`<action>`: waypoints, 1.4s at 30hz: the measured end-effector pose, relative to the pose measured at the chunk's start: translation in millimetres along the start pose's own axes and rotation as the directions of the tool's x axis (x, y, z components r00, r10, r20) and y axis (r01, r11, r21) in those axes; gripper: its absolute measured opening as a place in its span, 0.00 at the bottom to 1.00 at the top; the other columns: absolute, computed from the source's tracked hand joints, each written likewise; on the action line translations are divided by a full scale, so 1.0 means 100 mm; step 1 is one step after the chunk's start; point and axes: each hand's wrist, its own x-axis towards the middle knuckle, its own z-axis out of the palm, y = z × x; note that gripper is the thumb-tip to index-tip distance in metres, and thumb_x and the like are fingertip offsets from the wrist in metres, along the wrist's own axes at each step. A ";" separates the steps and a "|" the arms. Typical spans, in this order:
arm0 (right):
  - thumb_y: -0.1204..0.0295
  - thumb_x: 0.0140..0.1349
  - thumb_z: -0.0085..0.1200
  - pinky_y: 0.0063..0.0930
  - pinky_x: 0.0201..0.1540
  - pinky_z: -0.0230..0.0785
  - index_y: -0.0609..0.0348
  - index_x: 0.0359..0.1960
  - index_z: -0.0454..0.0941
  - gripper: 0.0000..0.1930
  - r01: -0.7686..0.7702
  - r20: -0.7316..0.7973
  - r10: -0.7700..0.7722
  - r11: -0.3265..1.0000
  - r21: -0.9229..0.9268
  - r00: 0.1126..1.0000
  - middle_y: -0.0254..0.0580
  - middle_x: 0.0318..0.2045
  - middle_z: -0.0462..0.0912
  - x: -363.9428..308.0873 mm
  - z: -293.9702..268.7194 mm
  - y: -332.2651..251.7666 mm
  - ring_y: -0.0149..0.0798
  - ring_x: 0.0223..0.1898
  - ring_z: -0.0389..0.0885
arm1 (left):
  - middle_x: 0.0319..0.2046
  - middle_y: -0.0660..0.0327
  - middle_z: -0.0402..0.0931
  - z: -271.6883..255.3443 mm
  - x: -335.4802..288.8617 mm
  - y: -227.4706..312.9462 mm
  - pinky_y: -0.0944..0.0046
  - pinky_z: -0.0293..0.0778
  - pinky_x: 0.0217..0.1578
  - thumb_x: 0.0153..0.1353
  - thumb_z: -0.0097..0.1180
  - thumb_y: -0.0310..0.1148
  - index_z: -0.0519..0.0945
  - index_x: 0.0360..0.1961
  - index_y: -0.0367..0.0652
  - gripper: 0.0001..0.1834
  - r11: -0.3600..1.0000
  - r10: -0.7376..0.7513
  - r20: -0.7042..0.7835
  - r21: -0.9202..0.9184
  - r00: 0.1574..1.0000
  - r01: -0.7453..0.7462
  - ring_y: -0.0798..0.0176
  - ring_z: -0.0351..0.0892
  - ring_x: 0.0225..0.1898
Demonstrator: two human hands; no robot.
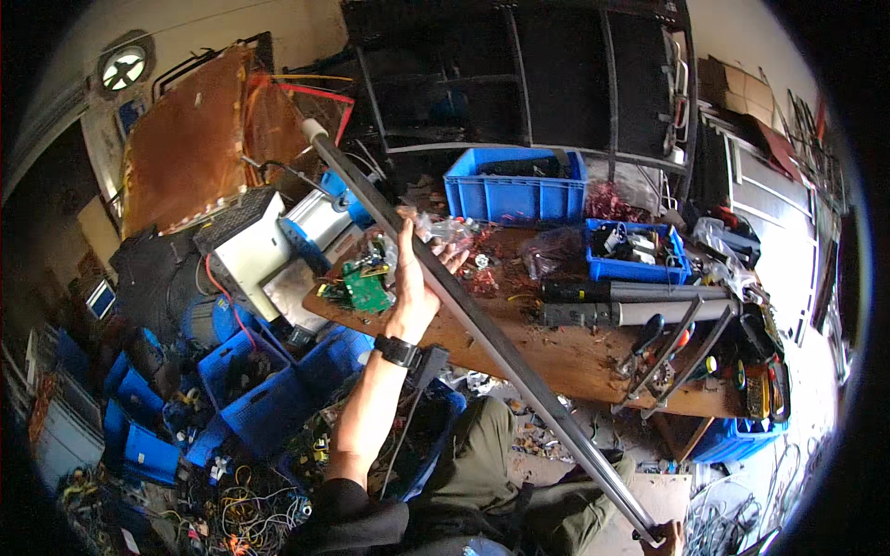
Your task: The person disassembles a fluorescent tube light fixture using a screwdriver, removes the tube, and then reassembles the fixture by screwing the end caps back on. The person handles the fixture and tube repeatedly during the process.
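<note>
A long, straight metal pole point(519, 372) slants across the view from upper left to lower right, over the workbench and my legs. A pale cap point(315, 130) covers its far end. My left hand point(419, 283) holds the pole in its upper half, which lies across the palm between the thumb and the partly stretched fingers. Down at the lower right, my right hand point(666, 539) is closed round the near end; the picture's rim partly cuts it off. Close to my left hand, a green circuit board point(369, 289) and clear plastic scraps point(445, 228) lie on the bench.
On the wooden workbench point(565, 363) are a large blue crate point(514, 196), a smaller blue bin point(638, 269), dark and grey tubes point(640, 313) and several hand tools point(760, 385). Blue bins point(243, 375) and tangled cables point(246, 510) crowd the left floor. A dark metal rack point(556, 79) stands behind.
</note>
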 end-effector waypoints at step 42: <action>0.79 0.51 0.75 0.28 0.42 0.77 0.55 0.56 0.71 0.31 0.420 -0.433 -0.195 0.745 0.518 0.880 0.43 0.52 0.75 1.00 0.65 -1.46 0.36 0.46 0.83 | 0.18 0.73 0.63 -2.60 -1.61 2.47 0.61 0.70 0.50 0.69 0.56 0.45 0.60 0.16 0.55 0.25 0.950 0.242 -0.171 0.240 0.955 -0.198 0.68 0.73 0.30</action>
